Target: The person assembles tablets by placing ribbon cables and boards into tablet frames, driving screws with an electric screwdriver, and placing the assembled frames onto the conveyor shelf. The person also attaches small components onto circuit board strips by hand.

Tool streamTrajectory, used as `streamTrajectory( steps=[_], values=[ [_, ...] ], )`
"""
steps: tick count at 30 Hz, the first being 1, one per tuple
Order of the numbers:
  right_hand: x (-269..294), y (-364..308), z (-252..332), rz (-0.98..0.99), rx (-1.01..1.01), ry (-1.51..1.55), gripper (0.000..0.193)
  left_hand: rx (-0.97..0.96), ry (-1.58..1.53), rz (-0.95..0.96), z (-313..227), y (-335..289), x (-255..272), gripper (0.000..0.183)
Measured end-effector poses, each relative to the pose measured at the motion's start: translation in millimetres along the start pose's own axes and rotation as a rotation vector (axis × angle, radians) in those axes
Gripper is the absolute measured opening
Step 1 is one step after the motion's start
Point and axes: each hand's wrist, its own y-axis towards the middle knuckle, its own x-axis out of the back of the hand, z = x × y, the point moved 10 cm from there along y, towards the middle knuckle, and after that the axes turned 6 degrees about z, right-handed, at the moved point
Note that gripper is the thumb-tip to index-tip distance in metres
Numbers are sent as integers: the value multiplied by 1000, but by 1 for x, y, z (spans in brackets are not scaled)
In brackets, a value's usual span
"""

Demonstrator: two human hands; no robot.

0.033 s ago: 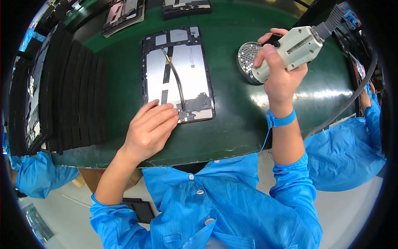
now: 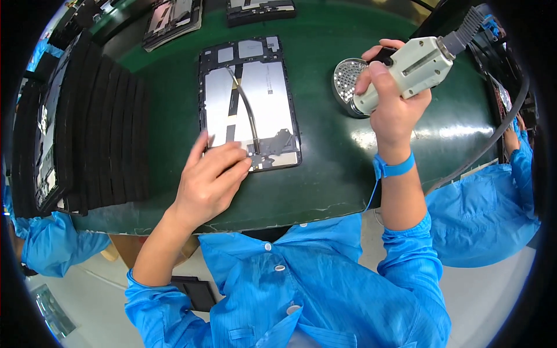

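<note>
A tablet housing (image 2: 261, 104) with a silvery inside and black frame lies in front of me, a dark ribbon cable (image 2: 248, 104) curving across it. My left hand (image 2: 206, 188) is at its lower left corner, fingers stretched and spread, the leftmost one lifted and slightly blurred. Closed around a pale electric screwdriver (image 2: 420, 66), my right hand (image 2: 391, 113) is to the right of the housing. The tool tilts down over a round metal screw tray (image 2: 346, 75) with a dotted top; its tip is hidden from view.
Dark foam-like slabs (image 2: 110, 133) stand in a row at left, beside a tablet part (image 2: 52, 133). More tablet parts (image 2: 174, 20) lie at the back. A grey cable (image 2: 493, 136) hangs at right. People in blue work clothes (image 2: 484, 214) sit on both sides.
The leftmost fingers of my left hand have lifted and spread away from the others. My right hand and the screwdriver look almost unmoved.
</note>
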Motion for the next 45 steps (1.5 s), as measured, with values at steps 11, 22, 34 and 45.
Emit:
streamTrajectory(
  steps=[11, 22, 34, 45],
  values=[
    [8, 18, 11, -38, 106, -105, 31, 181, -87, -97, 12, 31, -19, 19],
    [13, 23, -11, -63, 116, -166, 31, 145, -91, -175, 6, 53, -31, 14],
    [10, 23, -18, -36, 104, -190, 30, 151, -132, -208, 10, 49, -30, 14],
    [-65, 1, 23, 167, 75, -29, 40, 151, -147, -250, 13, 44, -25, 16]
  ],
)
